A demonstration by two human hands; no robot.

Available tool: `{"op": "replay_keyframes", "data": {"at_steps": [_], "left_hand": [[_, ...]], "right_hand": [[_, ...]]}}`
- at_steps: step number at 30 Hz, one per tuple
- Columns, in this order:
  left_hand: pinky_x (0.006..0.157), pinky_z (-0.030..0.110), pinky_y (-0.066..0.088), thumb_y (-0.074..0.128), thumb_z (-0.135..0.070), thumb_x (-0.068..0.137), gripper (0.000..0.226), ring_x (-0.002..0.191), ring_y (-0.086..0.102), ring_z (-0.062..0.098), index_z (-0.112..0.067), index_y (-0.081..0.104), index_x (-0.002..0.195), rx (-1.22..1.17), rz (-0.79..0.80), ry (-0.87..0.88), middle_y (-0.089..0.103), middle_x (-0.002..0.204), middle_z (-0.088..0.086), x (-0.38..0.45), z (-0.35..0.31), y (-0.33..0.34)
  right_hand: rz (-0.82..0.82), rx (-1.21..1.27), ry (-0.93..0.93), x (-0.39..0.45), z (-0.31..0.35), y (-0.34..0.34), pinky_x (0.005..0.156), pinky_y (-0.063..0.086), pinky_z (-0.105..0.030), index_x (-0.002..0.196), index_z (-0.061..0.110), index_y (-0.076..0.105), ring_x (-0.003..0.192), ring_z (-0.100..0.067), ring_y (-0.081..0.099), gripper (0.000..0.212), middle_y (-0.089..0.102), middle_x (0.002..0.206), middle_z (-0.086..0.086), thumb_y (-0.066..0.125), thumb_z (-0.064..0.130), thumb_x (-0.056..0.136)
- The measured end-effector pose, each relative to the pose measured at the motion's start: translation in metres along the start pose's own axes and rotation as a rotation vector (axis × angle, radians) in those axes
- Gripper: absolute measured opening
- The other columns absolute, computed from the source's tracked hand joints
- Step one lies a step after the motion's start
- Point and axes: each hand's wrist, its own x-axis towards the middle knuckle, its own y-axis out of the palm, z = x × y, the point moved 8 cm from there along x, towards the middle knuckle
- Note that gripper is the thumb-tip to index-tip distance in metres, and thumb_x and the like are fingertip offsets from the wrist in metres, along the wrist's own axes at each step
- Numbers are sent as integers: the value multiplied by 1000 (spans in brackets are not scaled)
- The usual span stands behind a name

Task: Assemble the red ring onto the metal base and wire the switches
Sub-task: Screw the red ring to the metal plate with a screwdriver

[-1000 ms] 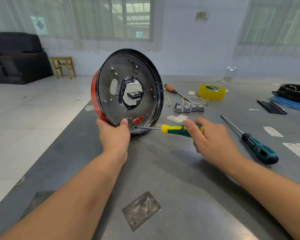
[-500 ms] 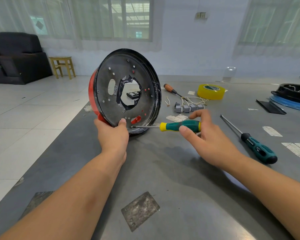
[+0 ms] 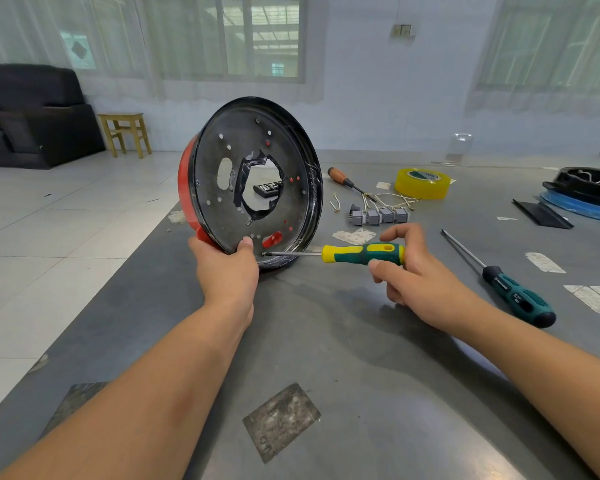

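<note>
The person stands a round metal base (image 3: 257, 174) up on its edge on the gray table (image 3: 343, 358). A red ring (image 3: 185, 188) sits on the far side of the base, and only its red edge shows on the left. The base is dark, with a big torn hole in the middle and many small holes around it.

The left hand (image 3: 226, 268) holds the bottom edge of the base. Its thumb presses on the near face, and its fingers curl behind where they cannot be seen.

The right hand (image 3: 420, 282) holds a yellow and green screwdriver (image 3: 361, 253). The thumb and fingertips pinch the handle near its back end. The other fingers are loose and bent. The screwdriver lies nearly flat, pointing left. Its tip touches a small spot near the bottom of the base, just beside the left thumb.

Behind the screwdriver, a row of small gray switches (image 3: 378, 215) with thin pale wires lies on the table. Near them are an orange-handled screwdriver (image 3: 343, 178) and a roll of yellow tape (image 3: 421, 183). A long dark green screwdriver (image 3: 513, 289) lies to the right of the right hand, well apart from it. At the far right edge sit a black round part (image 3: 582, 185) and a blue one under it.

Off to the left, on the white tile floor, stand a black sofa (image 3: 32, 116) and a small wooden stool (image 3: 125, 133).
</note>
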Motion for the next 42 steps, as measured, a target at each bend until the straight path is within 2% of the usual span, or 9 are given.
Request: {"op": "replay_keyframes", "data": {"at_steps": [3,7,11,14,19,27,33,39,42], "left_hand": [[99,52,58,72,-11,94,45,99,65,15,-45,42,93,13,-1,3,61,101,-19,0,0,0],[100,52,57,72,-12,94,44,94,63,8,-44,42,92,28,-9,3,60,99,-20,-1,-1,0],[101,51,57,72,-12,94,45,98,65,13,-46,42,93,17,-7,-9,60,101,-21,-1,-1,1],[101,51,57,72,-12,93,44,98,66,15,-45,43,94,26,-7,-6,62,101,-20,-2,-1,-1],[100,51,57,72,-13,93,44,95,64,9,-45,42,93,35,-13,-9,61,100,-20,-3,-2,-1],[100,51,57,73,-13,93,43,97,65,15,-43,42,93,41,-12,-19,61,99,-19,-4,-3,-1],[101,50,57,73,-13,94,42,95,64,9,-41,43,102,70,-10,5,62,101,-19,-4,-4,0],[96,41,56,72,-13,94,41,91,61,2,-38,42,106,82,-17,17,61,99,-20,-3,-3,-2],[87,31,47,72,-14,95,40,85,57,-5,-38,41,98,121,-5,52,60,95,-21,-4,-4,0]], "right_hand": [[-51,-30,-76,-4,7,-2,54,47,-29,103,33,44,47,-7,53,21,71,72,-2,48,53,101],[-136,-275,22,-2,3,-5,60,51,-35,96,23,52,46,-4,58,70,70,63,2,22,85,82],[-2,-127,36,0,-4,-1,63,52,-34,117,41,29,60,-8,57,33,70,88,-2,48,59,98],[-1,-121,-33,-3,0,-2,59,49,-30,111,35,38,56,-6,56,22,71,81,-1,47,53,101],[-55,-188,59,-3,4,1,53,43,-24,94,25,60,39,-5,51,68,66,55,3,21,80,87],[-4,-32,-74,-6,6,-2,58,47,-27,109,35,41,56,-5,53,18,68,84,-1,53,46,101],[-135,-295,8,-5,8,-5,59,45,-30,93,29,52,48,-2,59,67,69,60,8,15,84,83],[-38,-53,-6,-1,4,-2,57,46,-28,113,36,38,57,-6,52,17,66,79,2,47,46,103],[-125,-63,1,-3,9,-3,52,42,-26,96,28,50,43,-4,50,38,64,57,4,36,63,99]]}}
